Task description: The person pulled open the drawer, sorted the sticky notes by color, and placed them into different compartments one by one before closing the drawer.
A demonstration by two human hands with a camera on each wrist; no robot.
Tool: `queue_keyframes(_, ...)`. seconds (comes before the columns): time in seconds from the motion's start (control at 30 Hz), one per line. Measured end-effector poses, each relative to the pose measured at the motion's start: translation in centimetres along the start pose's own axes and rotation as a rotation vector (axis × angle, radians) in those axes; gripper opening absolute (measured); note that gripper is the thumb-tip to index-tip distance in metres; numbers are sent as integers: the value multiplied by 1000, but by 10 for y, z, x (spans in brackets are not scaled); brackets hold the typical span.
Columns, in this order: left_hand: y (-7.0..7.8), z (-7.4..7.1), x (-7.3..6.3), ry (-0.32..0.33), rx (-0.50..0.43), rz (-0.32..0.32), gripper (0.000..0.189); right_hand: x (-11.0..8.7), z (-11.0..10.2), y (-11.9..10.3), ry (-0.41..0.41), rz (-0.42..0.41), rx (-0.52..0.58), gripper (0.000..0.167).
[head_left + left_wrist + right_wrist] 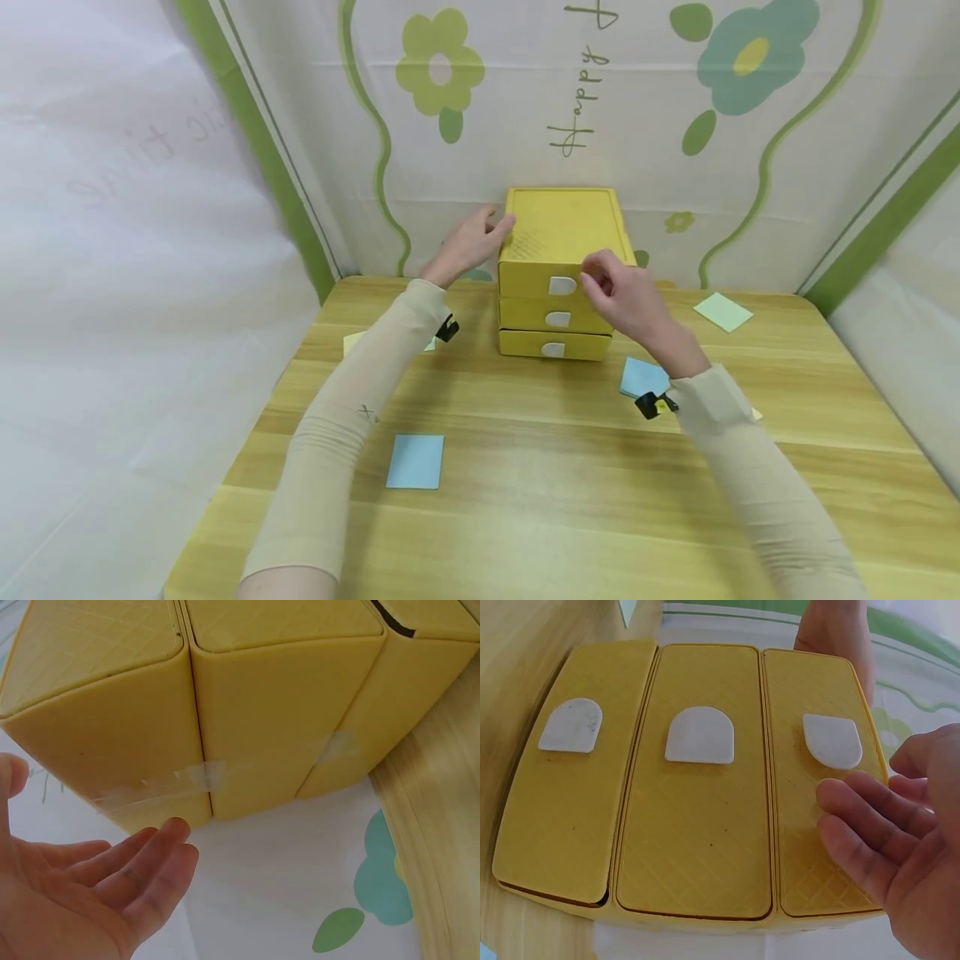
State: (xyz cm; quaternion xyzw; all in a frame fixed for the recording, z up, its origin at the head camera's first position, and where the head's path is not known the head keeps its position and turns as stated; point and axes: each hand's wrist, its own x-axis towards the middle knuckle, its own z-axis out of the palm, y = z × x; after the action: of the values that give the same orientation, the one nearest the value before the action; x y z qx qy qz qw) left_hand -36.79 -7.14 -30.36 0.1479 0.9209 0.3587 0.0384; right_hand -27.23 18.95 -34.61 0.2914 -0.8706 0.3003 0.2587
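Observation:
A small yellow cabinet (562, 225) with three stacked drawers stands at the back of the table, each drawer bearing a white tab handle. Beside its upper left edge is my left hand (471, 243), fingers loosely spread and thumb over the top edge; the left wrist view shows its palm (67, 907) empty near the taped side wall (277, 750). My right hand (633, 300) is at the front right corner of the top drawer, fingers loosely bent and holding nothing. In the right wrist view, its fingertips (836, 796) are just beside the top drawer's white tab (834, 741).
A blue paper square (416, 461) lies front left on the wooden table (525, 517). More blue paper (642, 377) lies by my right wrist, and a pale green sheet (723, 312) is at the back right. A printed cloth wall (525, 100) rises right behind the cabinet.

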Motion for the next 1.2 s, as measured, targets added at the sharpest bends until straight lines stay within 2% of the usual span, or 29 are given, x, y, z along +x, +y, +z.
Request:
queue_keyframes(0.17,2,3,1,-8,-30,16,75,-2,6,-1,-5,-53,-66,14)
queue_keyframes(0.33,4,7,3,-11,-21,16,71,-2,10,-2,-16,-86,-120,14)
queue_keyframes(0.7,6,10,5,-23,-43,-10,67,-4,14,-3,-56,-47,-140,17)
queue_keyframes(0.87,5,13,4,-13,-51,-12,60,-4,18,-5,-52,-38,-143,16)
queue_keyframes(1.2,3,12,6,-32,-106,-6,61,-3,21,-8,-11,-29,-125,15)
